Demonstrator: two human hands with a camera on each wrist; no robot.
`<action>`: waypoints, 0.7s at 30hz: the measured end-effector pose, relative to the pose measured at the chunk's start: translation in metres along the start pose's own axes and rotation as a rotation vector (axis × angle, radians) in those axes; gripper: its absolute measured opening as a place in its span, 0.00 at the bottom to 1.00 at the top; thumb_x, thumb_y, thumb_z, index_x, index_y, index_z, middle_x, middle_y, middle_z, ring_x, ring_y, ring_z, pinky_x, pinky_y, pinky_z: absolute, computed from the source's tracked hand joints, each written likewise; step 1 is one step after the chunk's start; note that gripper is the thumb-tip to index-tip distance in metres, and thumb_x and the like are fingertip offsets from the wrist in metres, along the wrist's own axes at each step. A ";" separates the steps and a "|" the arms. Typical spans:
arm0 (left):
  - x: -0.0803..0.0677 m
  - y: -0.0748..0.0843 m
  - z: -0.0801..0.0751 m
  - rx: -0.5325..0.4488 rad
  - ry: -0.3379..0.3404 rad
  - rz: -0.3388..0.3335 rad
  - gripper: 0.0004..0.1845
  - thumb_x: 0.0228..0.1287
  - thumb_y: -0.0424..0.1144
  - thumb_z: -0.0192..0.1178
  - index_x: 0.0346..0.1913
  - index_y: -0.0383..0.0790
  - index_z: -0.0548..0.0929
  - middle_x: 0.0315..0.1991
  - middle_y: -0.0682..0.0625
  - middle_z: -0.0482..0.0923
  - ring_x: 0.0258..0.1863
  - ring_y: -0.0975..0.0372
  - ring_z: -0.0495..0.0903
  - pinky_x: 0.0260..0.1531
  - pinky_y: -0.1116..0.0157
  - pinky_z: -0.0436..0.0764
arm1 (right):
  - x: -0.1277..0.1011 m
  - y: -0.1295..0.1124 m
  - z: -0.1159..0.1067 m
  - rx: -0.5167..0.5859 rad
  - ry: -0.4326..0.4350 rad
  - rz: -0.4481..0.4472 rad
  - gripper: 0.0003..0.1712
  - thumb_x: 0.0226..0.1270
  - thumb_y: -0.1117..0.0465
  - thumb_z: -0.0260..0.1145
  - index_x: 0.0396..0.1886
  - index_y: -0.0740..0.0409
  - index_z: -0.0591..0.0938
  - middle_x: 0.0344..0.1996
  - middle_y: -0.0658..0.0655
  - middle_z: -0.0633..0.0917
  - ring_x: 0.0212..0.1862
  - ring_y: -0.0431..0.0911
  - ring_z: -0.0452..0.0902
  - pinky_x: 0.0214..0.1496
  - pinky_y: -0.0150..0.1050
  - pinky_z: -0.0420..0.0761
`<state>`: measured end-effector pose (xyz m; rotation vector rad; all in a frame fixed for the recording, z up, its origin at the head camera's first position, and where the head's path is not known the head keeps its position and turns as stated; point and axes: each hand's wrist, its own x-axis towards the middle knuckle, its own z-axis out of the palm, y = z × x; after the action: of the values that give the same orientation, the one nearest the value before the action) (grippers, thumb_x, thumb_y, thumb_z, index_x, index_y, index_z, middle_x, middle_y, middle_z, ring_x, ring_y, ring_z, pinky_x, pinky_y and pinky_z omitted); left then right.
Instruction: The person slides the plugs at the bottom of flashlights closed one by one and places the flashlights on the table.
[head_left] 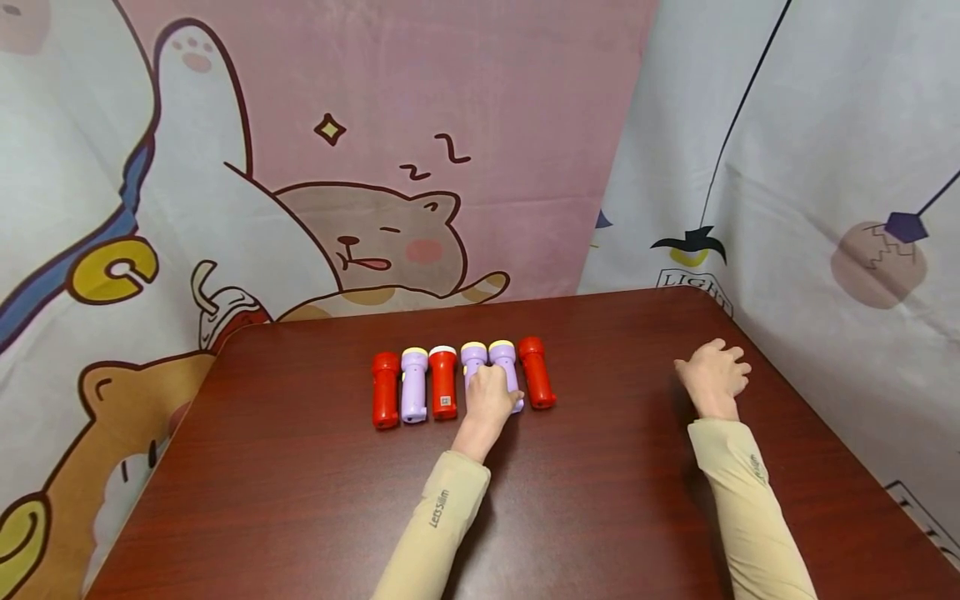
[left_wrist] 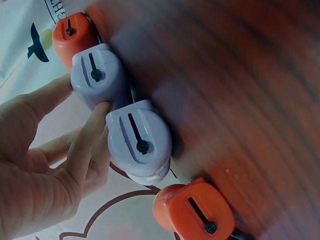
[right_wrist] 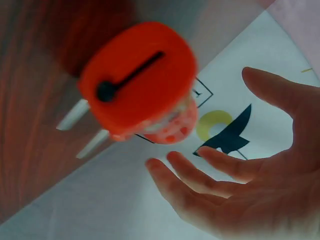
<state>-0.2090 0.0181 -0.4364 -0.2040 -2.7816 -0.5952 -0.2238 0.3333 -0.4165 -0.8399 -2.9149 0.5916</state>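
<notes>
My left hand (head_left: 489,402) reaches down over a row of red and purple flashlights standing side by side. Its thumb and fingers lie on either side of the fifth, a purple flashlight (left_wrist: 102,70), pinching it near its tail end. Beside the fingers is another purple flashlight (left_wrist: 140,132), partly covered by the hand in the head view. Far to the right, my right hand (head_left: 714,377) hovers with spread fingers. In the right wrist view a red flashlight (right_wrist: 142,75) shows beneath that hand, apart from the fingers; the head view hides it.
Left of the hand stand a red flashlight (head_left: 444,379), a purple flashlight (head_left: 414,383) and another red flashlight (head_left: 386,390). One more red flashlight (head_left: 536,373) is right of it. The brown table (head_left: 285,492) meets cartoon-printed fabric (head_left: 525,100) behind.
</notes>
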 end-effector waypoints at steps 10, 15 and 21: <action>0.001 -0.002 0.001 0.011 -0.009 -0.001 0.18 0.41 0.44 0.77 0.27 0.32 0.85 0.23 0.40 0.82 0.25 0.49 0.82 0.29 0.58 0.80 | 0.001 0.012 0.003 -0.029 -0.076 0.067 0.46 0.59 0.50 0.60 0.59 0.88 0.58 0.52 0.87 0.67 0.52 0.76 0.69 0.47 0.61 0.75; -0.001 -0.001 0.001 0.011 -0.005 0.005 0.18 0.41 0.44 0.77 0.27 0.32 0.84 0.23 0.40 0.82 0.26 0.50 0.82 0.29 0.59 0.80 | 0.000 0.017 0.003 -0.047 -0.099 0.066 0.37 0.58 0.51 0.61 0.52 0.83 0.68 0.48 0.83 0.73 0.46 0.71 0.74 0.40 0.57 0.77; 0.000 -0.002 0.001 0.014 -0.002 0.003 0.18 0.41 0.44 0.77 0.27 0.32 0.84 0.24 0.40 0.83 0.26 0.50 0.83 0.30 0.59 0.80 | 0.001 0.021 0.003 -0.032 -0.072 0.060 0.30 0.56 0.57 0.59 0.49 0.81 0.71 0.47 0.83 0.75 0.44 0.73 0.75 0.39 0.59 0.77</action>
<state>-0.2092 0.0169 -0.4383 -0.2061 -2.7860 -0.5750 -0.2145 0.3486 -0.4270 -0.9327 -2.9804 0.5925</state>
